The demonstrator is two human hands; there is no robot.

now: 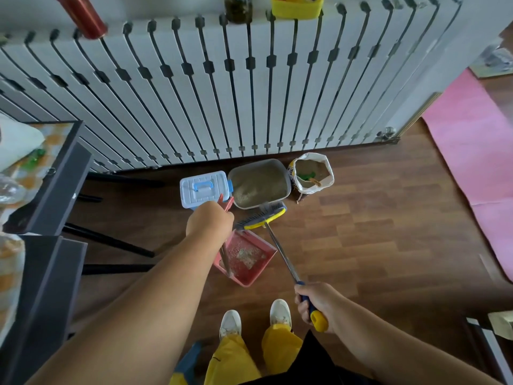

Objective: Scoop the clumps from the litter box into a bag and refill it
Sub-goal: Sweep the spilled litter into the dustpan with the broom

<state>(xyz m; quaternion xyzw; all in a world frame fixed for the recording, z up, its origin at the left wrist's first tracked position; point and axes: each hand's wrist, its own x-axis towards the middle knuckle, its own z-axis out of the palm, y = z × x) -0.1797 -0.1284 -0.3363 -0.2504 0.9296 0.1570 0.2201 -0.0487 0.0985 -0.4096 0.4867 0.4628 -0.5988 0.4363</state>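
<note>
The left hand (209, 219) grips the thin metal handle of a pink plastic dustpan (247, 258) speckled with grit. The right hand (316, 304) clenches the broom (263, 218) by its blue-and-yellow grip. The grey litter box (259, 183), full of grainy sand, sits on the wood floor (374, 232) beside an open litter bag (313, 173).

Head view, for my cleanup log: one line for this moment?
left hand: grips pink dustpan handle | right hand: grips broom handle | dustpan: litter inside | litter box: filled
</note>
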